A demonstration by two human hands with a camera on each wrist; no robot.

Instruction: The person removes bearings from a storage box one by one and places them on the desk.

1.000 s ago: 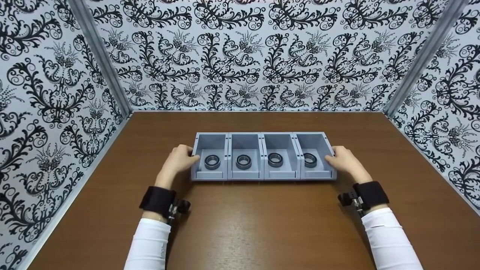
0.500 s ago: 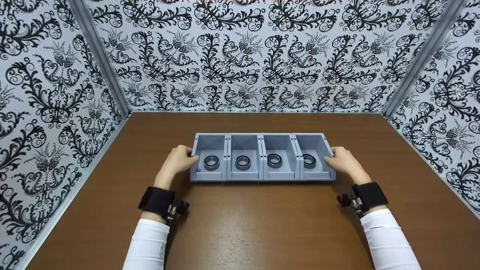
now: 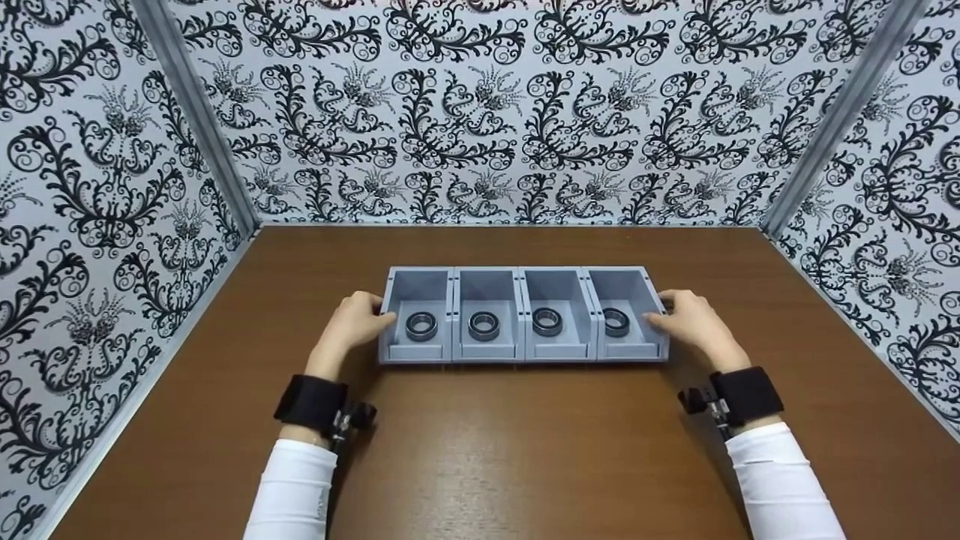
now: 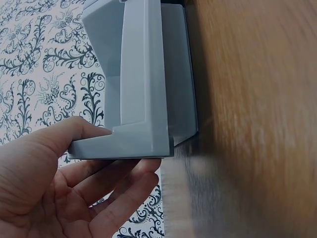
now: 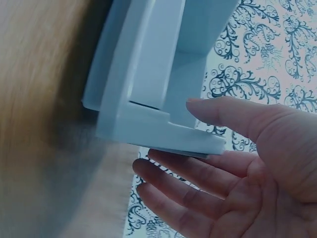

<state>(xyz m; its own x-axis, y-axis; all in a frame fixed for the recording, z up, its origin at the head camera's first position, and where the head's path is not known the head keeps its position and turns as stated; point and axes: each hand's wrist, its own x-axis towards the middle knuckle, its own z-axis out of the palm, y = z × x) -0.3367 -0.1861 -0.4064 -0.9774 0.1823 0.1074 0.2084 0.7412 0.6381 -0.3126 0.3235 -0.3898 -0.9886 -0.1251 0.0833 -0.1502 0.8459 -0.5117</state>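
Observation:
A row of grey storage bins (image 3: pixel 489 351) stands joined side by side on the table, with one dark ball bearing (image 3: pixel 484 325) lying in each. At the row's left end my left hand (image 3: pixel 352 322) pinches the outer wall, thumb over the rim and fingers outside; the left wrist view shows that end bin (image 4: pixel 141 74) close up. My right hand (image 3: pixel 694 324) is at the opposite end. In the right wrist view its thumb (image 5: pixel 223 113) extends over the end bin (image 5: pixel 148 59), apart from the wall, while the loosely bent fingers (image 5: pixel 188 183) lie outside it.
The brown wooden table (image 3: pixel 480 442) extends in front of the bins and to both sides. Patterned black-and-white panels (image 3: pixel 480 112) enclose it at the back, left and right, with grey posts (image 3: pixel 196 112) at the corners.
My right hand has loosened and shifted slightly outward from the bin wall. The left hand keeps its grip, and the bins and bearings stay in place.

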